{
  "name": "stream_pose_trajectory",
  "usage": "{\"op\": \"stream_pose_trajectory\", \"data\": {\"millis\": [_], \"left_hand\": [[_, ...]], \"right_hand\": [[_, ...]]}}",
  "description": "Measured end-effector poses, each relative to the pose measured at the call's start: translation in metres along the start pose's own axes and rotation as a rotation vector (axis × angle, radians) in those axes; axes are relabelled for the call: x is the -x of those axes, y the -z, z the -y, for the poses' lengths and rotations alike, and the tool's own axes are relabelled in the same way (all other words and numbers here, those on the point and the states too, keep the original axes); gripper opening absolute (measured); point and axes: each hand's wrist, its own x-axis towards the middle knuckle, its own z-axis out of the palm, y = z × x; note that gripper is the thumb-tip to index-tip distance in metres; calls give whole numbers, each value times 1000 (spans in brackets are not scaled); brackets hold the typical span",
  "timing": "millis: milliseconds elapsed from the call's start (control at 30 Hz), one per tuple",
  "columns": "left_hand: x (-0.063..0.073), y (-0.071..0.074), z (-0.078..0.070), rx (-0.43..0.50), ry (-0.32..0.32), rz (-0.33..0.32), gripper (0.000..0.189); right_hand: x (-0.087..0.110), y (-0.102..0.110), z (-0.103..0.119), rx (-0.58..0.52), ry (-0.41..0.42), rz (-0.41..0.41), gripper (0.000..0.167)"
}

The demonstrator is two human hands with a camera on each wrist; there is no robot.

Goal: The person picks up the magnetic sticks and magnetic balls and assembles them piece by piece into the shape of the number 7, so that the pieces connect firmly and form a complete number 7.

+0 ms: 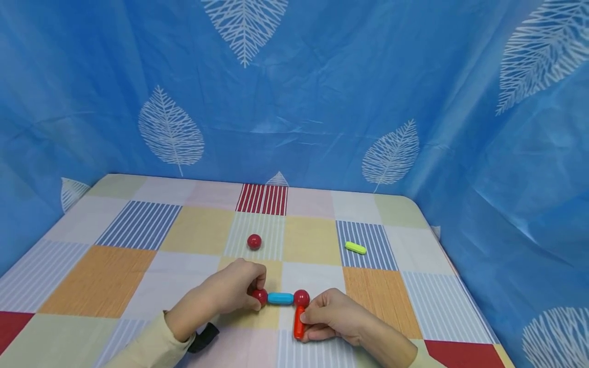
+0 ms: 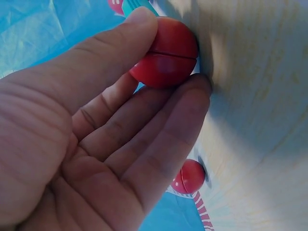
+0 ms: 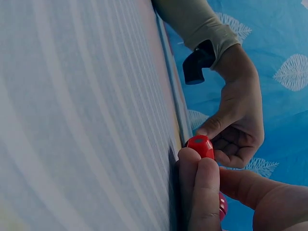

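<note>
In the head view, a person works with both hands over a tabletop [image 1: 262,232] covered in a patchwork print. The left hand [image 1: 235,287] pinches a red ball [image 1: 260,296] between thumb and fingers. From that ball a light-blue rod [image 1: 280,298] runs sideways to a corner red ball [image 1: 301,298]. A red rod [image 1: 299,323] extends from the corner ball toward the person, and the right hand [image 1: 333,318] grips this rod from the side, thumb on top. The joined pieces lie in the near middle of the tabletop. Beyond the left hand sits a loose red ball [image 1: 254,242] on a pale striped square; farther right, a yellow-green rod [image 1: 356,248] lies on a blue-striped square. A blue curtain [image 1: 294,102] with white leaf prints stands behind.

In the left wrist view, the thumb presses one side of the pinched ball and the fingers curve beneath it. A dark groove circles the ball, and the light-blue rod shows just past the thumb. Another red ball is visible lower down, on the tabletop.

In the right wrist view, fingertips and thumb hold the red rod, its end facing the camera with a grey centre. Behind it appears the left hand, with a pale sleeve [image 3: 192,21] and a black device [image 3: 198,62] at the wrist.
</note>
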Motion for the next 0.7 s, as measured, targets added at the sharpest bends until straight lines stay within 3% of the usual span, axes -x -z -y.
{"op": "stream_pose_trajectory", "data": {"millis": [233, 433, 700], "left_hand": [[-1, 0, 1, -33, -56, 3, 36], [0, 0, 1, -22, -58, 0, 35], [0, -2, 0, -8, -50, 2, 34]], "right_hand": [[1, 1, -3, 37, 1, -14, 16], [3, 4, -2, 91, 26, -54, 15], [8, 26, 10, 276, 112, -237, 14]]}}
